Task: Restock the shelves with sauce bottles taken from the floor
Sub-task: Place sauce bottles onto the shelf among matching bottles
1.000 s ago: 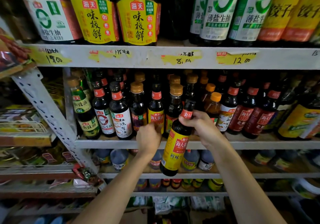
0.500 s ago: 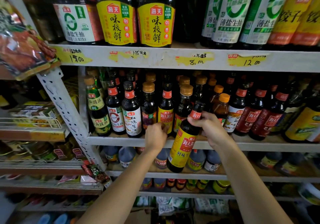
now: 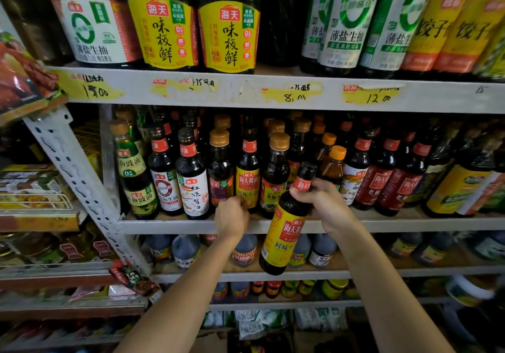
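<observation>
Shelf (image 3: 410, 223) crowded with sauce bottles (image 3: 191, 183), right hand (image 3: 328, 205) gripping yellow-labelled bottle (image 3: 287, 238)

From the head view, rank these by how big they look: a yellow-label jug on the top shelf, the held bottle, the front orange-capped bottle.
Largest: yellow-label jug, though cropped.
Next: held bottle; it is nearer the camera, so this is unsure.
Smallest: front orange-capped bottle, partly hidden.
</observation>
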Demonstrator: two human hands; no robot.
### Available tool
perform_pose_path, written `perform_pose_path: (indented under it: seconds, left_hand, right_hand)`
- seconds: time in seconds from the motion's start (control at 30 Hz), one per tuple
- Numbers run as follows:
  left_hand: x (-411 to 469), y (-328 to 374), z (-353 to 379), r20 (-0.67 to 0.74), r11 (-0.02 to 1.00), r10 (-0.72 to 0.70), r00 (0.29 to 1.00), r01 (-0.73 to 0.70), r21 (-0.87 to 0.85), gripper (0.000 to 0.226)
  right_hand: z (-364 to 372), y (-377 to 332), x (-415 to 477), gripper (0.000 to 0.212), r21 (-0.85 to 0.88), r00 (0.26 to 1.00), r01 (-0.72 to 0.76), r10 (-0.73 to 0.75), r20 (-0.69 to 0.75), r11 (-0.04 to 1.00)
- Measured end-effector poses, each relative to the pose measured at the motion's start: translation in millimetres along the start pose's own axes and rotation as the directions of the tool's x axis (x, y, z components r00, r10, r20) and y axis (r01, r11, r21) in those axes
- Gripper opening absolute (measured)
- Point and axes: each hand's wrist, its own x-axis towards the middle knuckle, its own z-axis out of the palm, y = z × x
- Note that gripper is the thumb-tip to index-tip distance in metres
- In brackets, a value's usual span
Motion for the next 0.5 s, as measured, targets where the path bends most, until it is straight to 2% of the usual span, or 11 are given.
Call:
perform_pose_path:
  seconds: [0.5]
  left_hand:
    - [9.6, 18.2, 18.2, -0.066, 0.991, -0.119, 0.991, 0.123, 0.058, 0.013]
  right_hand:
    - [-5.6, 5.4, 12.0, 0.014, 0.006, 1.0, 0.001, -0.001, 0.013, 1.0]
